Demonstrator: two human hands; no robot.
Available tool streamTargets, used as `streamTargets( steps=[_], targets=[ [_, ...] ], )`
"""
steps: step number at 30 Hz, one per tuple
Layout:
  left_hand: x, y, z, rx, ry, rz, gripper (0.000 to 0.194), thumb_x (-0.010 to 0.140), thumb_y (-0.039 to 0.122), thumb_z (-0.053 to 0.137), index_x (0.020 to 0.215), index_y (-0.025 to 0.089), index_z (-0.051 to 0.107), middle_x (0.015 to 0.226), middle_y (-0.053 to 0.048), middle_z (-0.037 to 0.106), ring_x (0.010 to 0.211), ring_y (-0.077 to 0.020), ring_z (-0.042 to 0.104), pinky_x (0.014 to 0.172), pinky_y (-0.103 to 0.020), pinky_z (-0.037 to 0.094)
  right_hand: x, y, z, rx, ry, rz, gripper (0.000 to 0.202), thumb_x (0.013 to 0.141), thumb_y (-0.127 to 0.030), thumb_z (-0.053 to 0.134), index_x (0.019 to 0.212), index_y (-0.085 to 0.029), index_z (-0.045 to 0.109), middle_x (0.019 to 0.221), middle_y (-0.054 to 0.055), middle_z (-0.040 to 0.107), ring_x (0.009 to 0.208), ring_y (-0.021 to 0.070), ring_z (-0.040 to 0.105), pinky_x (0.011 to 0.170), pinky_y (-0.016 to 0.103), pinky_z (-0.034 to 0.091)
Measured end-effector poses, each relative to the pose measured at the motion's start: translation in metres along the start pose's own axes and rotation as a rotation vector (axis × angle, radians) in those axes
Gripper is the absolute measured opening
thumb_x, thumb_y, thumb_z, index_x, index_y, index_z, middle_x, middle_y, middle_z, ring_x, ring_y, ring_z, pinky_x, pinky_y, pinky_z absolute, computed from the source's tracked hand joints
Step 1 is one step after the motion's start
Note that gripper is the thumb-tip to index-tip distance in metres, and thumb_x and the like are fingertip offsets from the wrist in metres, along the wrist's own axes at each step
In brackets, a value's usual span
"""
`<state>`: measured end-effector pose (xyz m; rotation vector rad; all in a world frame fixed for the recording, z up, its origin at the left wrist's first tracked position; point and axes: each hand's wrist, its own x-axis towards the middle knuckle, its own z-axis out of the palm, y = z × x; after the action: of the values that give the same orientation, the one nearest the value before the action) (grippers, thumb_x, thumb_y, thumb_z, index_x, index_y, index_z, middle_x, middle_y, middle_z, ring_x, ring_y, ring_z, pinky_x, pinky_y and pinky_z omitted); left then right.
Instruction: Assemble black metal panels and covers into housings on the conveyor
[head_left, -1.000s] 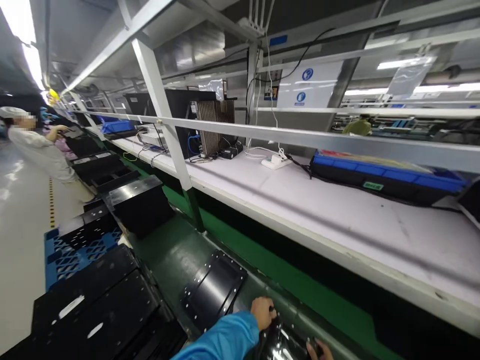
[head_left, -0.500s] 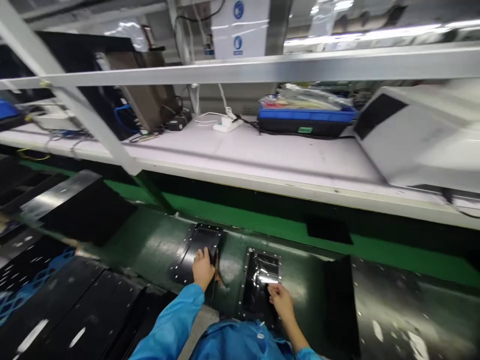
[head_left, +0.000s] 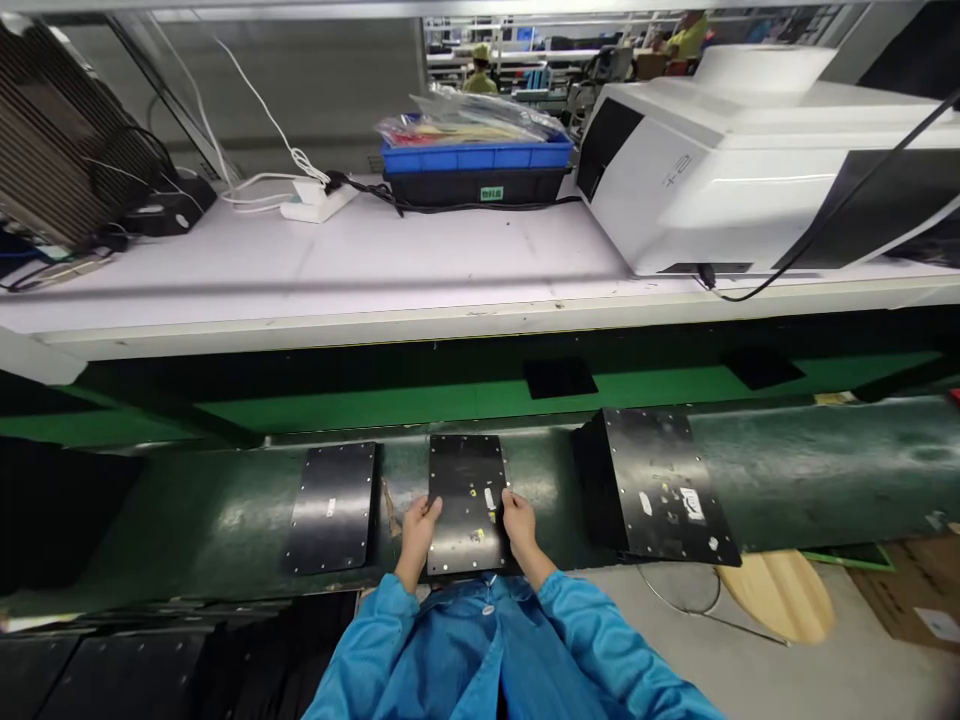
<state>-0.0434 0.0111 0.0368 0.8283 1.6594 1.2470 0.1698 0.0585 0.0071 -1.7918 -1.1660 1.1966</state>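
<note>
A flat black rectangular panel (head_left: 457, 515) with small light dots along its edges and several stickers lies in front of me. My left hand (head_left: 418, 532) grips its left edge, thumb on top. On the opposite edge, my right hand (head_left: 520, 525) holds it the same way; the fingers beneath are mostly hidden. To the left, a similar black panel (head_left: 330, 530) with one small white label rests on the green surface (head_left: 247, 520). A tall stack of black panels (head_left: 660, 480) stands to the right.
Above the bench runs a white shelf (head_left: 450, 260) with a blue tray (head_left: 480, 157) of plastic bags, a power strip (head_left: 319, 203) and a white machine (head_left: 712, 180). More black panels (head_left: 120, 670) sit low at left. A round wooden stool (head_left: 784, 595) is at lower right.
My view has swung right. My left hand has left the left panel, and both hands now hold the middle panel's sides. A matte stickered face shows there instead of a glossy one.
</note>
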Motion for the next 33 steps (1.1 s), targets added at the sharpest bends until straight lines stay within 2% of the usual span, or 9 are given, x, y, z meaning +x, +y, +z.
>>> streamTargets(
  steps=[5,8,11,13,18,23,25,28,33],
  targets=[
    [0.004,-0.027,0.018,0.277,0.004,-0.071,0.061,0.078,0.076,0.064,0.077,0.016,0.073,0.077,-0.009,0.072,0.082,-0.0285,0.069,0.077,-0.038,0.055,-0.001,0.015,-0.027,-0.381,0.006,0.058,0.052,0.105,-0.052,0.041,0.110,-0.019,0.081,0.113,0.013,0.081,0.109,0.0323,0.073,0.089,0.036,0.051],
    [0.002,-0.030,0.014,0.376,0.025,-0.072,0.040,0.081,0.056,0.072,0.076,0.017,0.076,0.082,-0.010,0.074,0.095,-0.0324,0.070,0.089,-0.042,0.054,-0.002,0.017,-0.029,-0.543,0.015,0.033,0.051,0.106,-0.049,0.042,0.117,-0.019,0.081,0.117,0.015,0.079,0.113,0.0315,0.071,0.094,0.036,0.050],
    [0.003,-0.028,0.008,0.490,0.102,-0.030,0.021,0.081,0.035,0.072,0.089,0.017,0.080,0.106,-0.015,0.076,0.123,-0.0361,0.063,0.110,-0.046,0.045,0.002,0.016,-0.031,-0.667,0.071,-0.065,0.049,0.106,-0.047,0.044,0.119,-0.017,0.080,0.121,0.019,0.076,0.119,0.0315,0.066,0.106,0.038,0.045],
    [0.007,-0.026,0.007,0.513,0.090,-0.062,0.017,0.080,0.028,0.070,0.090,0.017,0.080,0.111,-0.015,0.076,0.125,-0.0351,0.062,0.112,-0.045,0.043,0.008,0.013,-0.032,-0.663,0.065,-0.054,0.049,0.106,-0.049,0.045,0.117,-0.016,0.080,0.122,0.020,0.075,0.121,0.0322,0.065,0.108,0.040,0.043],
    [0.012,-0.025,0.017,0.411,-0.072,-0.217,0.013,0.073,0.026,0.072,0.062,0.020,0.066,0.070,-0.005,0.069,0.078,-0.0269,0.069,0.079,-0.037,0.053,0.015,0.000,-0.022,-0.472,-0.037,0.228,0.042,0.103,-0.053,0.052,0.105,-0.019,0.076,0.108,0.012,0.079,0.103,0.0287,0.072,0.085,0.034,0.048],
    [-0.007,-0.011,0.015,0.318,-0.086,-0.191,0.018,0.067,0.033,0.073,0.063,0.023,0.059,0.073,-0.005,0.067,0.080,-0.0263,0.067,0.078,-0.037,0.053,-0.002,-0.021,-0.028,-0.438,0.069,0.212,0.028,0.099,-0.047,0.061,0.093,-0.021,0.068,0.102,0.010,0.076,0.099,0.0255,0.069,0.083,0.031,0.046],
    [-0.019,0.009,0.016,0.193,-0.121,-0.139,0.017,0.066,0.036,0.073,0.072,0.023,0.063,0.081,-0.005,0.070,0.086,-0.0261,0.067,0.082,-0.037,0.054,-0.015,-0.035,-0.052,-0.410,0.136,0.088,0.022,0.099,-0.043,0.059,0.094,-0.022,0.065,0.099,0.008,0.072,0.094,0.0242,0.066,0.082,0.031,0.045],
    [-0.035,0.055,0.038,0.043,-0.295,-0.071,0.028,0.066,0.039,0.073,0.088,0.022,0.069,0.093,-0.005,0.074,0.092,-0.0262,0.069,0.086,-0.036,0.054,-0.029,-0.056,-0.119,-0.364,0.241,-0.115,0.022,0.099,-0.044,0.055,0.096,-0.023,0.061,0.096,0.006,0.068,0.088,0.0222,0.062,0.080,0.031,0.043],
    [-0.057,0.126,0.146,-0.036,-0.626,-0.006,0.035,0.069,0.033,0.072,0.101,0.020,0.070,0.089,-0.003,0.074,0.087,-0.0209,0.069,0.082,-0.031,0.051,-0.013,-0.064,-0.266,-0.385,0.465,-0.198,0.024,0.097,-0.044,0.051,0.090,-0.022,0.060,0.093,0.007,0.067,0.091,0.0242,0.061,0.082,0.033,0.043]
  ],
)
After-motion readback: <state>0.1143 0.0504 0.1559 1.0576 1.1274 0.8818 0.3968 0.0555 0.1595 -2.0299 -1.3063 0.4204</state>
